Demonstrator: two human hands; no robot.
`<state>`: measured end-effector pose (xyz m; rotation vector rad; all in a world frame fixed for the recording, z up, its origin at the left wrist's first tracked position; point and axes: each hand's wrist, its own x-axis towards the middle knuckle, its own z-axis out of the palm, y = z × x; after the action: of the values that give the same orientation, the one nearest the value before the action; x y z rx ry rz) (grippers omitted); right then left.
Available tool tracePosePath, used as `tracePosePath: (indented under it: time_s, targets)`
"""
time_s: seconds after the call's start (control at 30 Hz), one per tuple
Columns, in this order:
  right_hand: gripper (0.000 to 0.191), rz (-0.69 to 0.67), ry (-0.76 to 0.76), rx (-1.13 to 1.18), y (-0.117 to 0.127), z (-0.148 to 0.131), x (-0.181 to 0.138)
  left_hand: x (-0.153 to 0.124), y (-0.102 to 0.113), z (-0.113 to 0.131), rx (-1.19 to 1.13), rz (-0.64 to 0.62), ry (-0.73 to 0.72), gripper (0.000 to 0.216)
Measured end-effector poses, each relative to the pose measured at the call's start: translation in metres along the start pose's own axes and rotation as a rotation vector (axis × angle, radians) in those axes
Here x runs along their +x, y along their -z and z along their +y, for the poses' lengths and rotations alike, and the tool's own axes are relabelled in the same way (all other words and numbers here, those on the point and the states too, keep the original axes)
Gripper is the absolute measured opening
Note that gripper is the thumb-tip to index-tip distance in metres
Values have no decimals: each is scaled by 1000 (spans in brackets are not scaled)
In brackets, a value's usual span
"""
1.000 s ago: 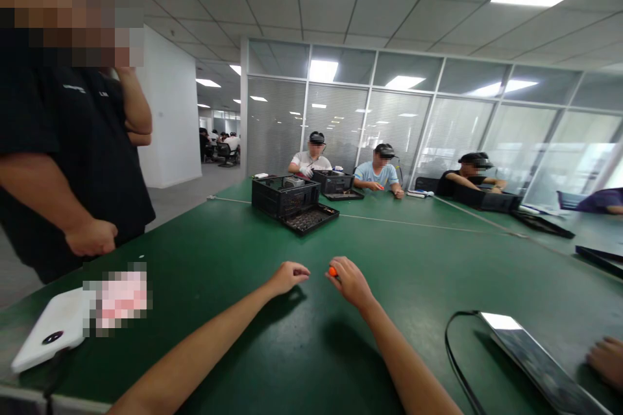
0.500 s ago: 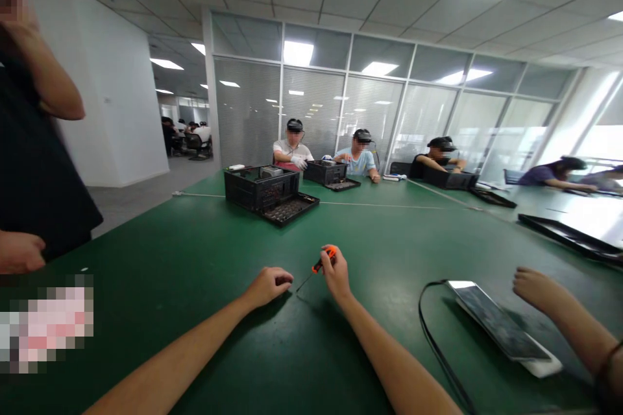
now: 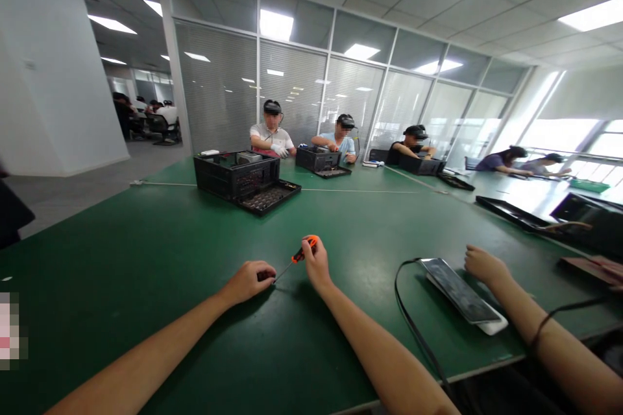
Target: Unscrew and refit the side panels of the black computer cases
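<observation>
My right hand (image 3: 316, 264) grips a screwdriver (image 3: 298, 254) by its orange-and-black handle. The thin metal shaft slants down to the left, toward the green table. At the shaft's tip my left hand (image 3: 252, 280) rests low over the tabletop, its fingers curled together in a pinch. Whatever those fingers hold is too small or too hidden to name, and I cannot tell whether they touch the tip.
A black computer case (image 3: 236, 175) with its panel folded down stands ahead on the green table (image 3: 160, 259). To the right lie a phone (image 3: 457, 288) with a black strap and another person's arm (image 3: 525, 311). Several people sit across the table with similar cases.
My view has turned to the right, so the person standing at the left has mostly left the picture. The screwdriver's tip now meets the left fingertips more closely.
</observation>
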<state>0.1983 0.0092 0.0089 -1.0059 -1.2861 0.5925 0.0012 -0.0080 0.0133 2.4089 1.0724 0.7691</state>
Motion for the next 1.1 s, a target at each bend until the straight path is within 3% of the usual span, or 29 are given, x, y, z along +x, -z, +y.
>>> tracePosePath:
  time_s: [0.67,0.9,1.1]
  targets:
    - [31,101,-109,81,3,6,9,0,0,-1,33,65,26,23]
    - [34,20,-123,77,3,5,6,0,1,1,28,52,25,23]
    - [36,-79,-230,149,0,5,6,0,2,3,22,54,31,23]
